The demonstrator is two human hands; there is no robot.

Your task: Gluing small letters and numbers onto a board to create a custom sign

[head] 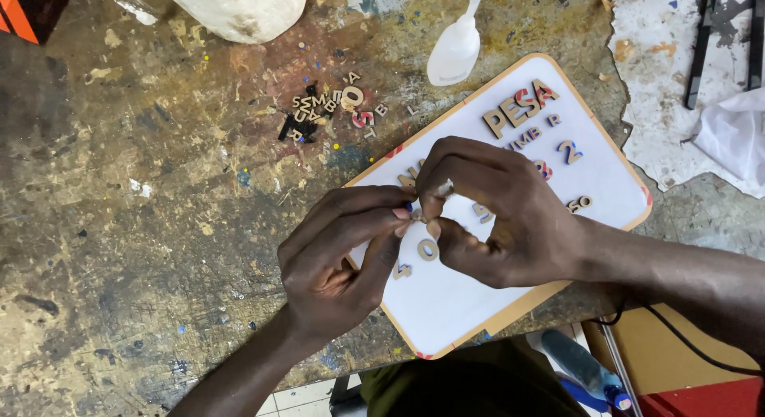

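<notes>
Both hands meet over a white board with wooden letters.

Left hand [343, 250] and right hand [486, 214] bring their fingertips together and pinch one small piece [417, 216], probably a wooden letter, but it is too hidden to be sure. It sits just above the white board [454, 305], which carries glued letters and digits. A pile of loose letters [327, 110] and a glue bottle [456, 46] lie further away on the stained table [135, 226].

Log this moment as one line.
left hand: pinching small piece | right hand: pinching same piece | below: white board with wooden letters | glue bottle: lying beyond board
</notes>
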